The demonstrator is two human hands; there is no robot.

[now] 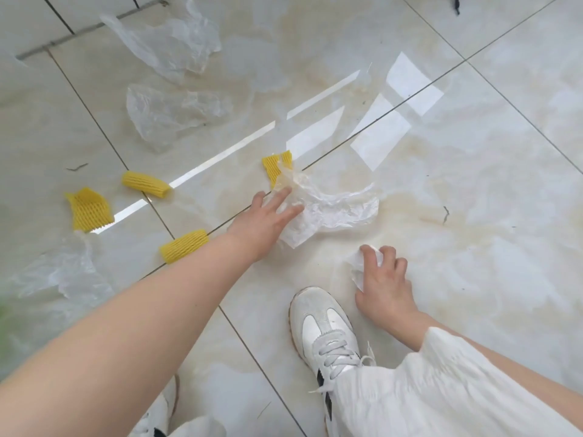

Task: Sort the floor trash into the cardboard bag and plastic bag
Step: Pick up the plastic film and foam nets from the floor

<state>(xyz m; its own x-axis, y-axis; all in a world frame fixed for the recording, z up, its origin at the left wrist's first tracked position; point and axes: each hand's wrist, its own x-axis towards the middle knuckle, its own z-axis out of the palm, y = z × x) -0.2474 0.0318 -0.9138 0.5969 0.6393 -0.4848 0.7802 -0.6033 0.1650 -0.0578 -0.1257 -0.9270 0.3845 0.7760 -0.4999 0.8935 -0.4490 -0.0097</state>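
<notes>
Head view: a person crouched over a glossy tiled floor [473, 216] strewn with trash.
Far left: a clear film bag [60, 275] lay flat, beside a yellow foam net [90, 209].
Left of centre: two more foam sleeves [146, 183] [183, 246] and two clear plastic bags [170, 39] [170, 113] lay untouched, well apart.
Left hand [268, 219]: fingers spread apart, pressed flat on a crumpled white wrapper [331, 209]; not yet closed on it.
Behind wrapper: a fourth foam piece [273, 164] sat partly under its edge.
Right hand [383, 279]: fingers curled and clamped on a small white scrap [358, 263], low over the tiles.
Foreground: a white sneaker [325, 326] stood just beside that hand.
Collection bags: neither the cardboard bag nor the plastic bag was in view.
Progress: judged early; most items remained on the floor.
</notes>
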